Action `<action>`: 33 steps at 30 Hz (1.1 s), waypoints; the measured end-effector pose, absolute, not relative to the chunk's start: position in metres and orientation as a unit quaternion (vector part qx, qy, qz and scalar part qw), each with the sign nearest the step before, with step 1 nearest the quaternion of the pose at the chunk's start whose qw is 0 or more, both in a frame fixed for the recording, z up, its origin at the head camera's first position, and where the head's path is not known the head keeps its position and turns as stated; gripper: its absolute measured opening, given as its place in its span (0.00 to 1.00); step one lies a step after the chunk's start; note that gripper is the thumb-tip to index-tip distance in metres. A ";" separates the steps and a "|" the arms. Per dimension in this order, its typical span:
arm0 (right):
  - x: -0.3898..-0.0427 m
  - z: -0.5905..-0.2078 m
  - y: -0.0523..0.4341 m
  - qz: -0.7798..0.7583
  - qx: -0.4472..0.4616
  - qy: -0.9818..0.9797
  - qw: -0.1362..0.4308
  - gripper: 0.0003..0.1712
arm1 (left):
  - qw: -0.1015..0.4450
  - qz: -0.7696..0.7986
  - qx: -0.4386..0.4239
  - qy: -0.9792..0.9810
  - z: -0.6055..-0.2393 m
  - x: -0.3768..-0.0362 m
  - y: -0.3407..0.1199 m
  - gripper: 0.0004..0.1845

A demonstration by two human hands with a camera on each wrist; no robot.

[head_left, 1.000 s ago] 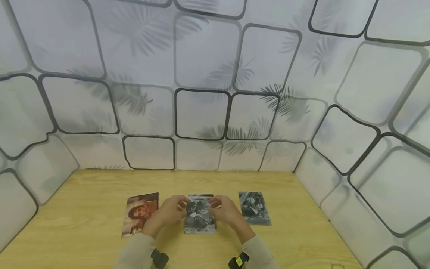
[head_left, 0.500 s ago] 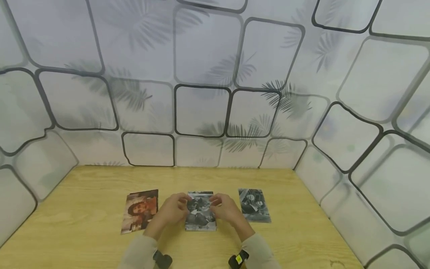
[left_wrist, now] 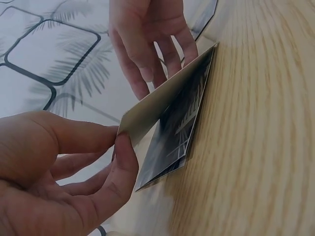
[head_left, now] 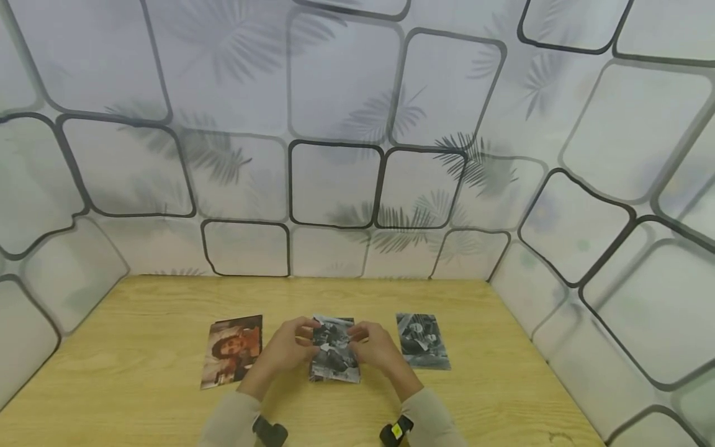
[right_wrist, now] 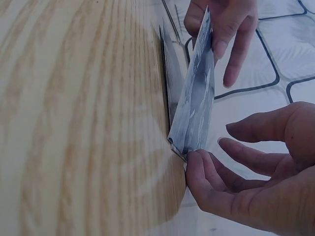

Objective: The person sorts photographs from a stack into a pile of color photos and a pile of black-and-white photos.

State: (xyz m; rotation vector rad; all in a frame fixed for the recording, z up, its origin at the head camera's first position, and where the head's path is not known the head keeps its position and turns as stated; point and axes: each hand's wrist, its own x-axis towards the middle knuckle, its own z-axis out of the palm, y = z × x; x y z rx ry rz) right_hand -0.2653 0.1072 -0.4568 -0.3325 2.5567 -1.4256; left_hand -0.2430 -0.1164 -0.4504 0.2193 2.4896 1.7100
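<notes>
**A black-and-white photograph is being lifted by its corners at lower centre of the table.**

Head view: the middle photograph (head_left: 333, 349) is being pinched at its far corners by the left hand (head_left: 285, 351) and the right hand (head_left: 378, 349), just below frame centre on the wooden table (head_left: 139, 385); its long axis is running away from the camera. A colour portrait (head_left: 233, 351) and another black-and-white print (head_left: 422, 341) are lying flat to either side.
Left wrist view: the top photograph (left_wrist: 165, 96) is being held between the left hand's thumb and fingers (left_wrist: 74, 135), peeling up from a print beneath (left_wrist: 170, 142); it is judged light, thin, bendable and easily creased, best taken by the edges.
Right wrist view: the photograph (right_wrist: 197, 98) is being tilted steeply, its corner nipped by the right hand's fingertips (right_wrist: 197, 167).
</notes>
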 end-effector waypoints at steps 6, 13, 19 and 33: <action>-0.265 -0.458 0.109 -0.494 -0.107 0.856 0.109 0.18 | 0.057 0.575 0.073 0.813 -0.453 -0.243 -0.118 0.25; -0.267 -0.457 0.112 -0.509 -0.098 0.847 0.119 0.18 | 0.034 0.561 0.052 0.826 -0.449 -0.243 -0.119 0.22; -0.266 -0.454 0.113 -0.509 -0.096 0.847 0.122 0.19 | 0.021 0.548 0.043 0.835 -0.448 -0.243 -0.121 0.20; -0.264 -0.438 0.132 -0.495 -0.136 0.852 0.102 0.20 | 0.055 0.585 0.085 0.805 -0.452 -0.240 -0.106 0.22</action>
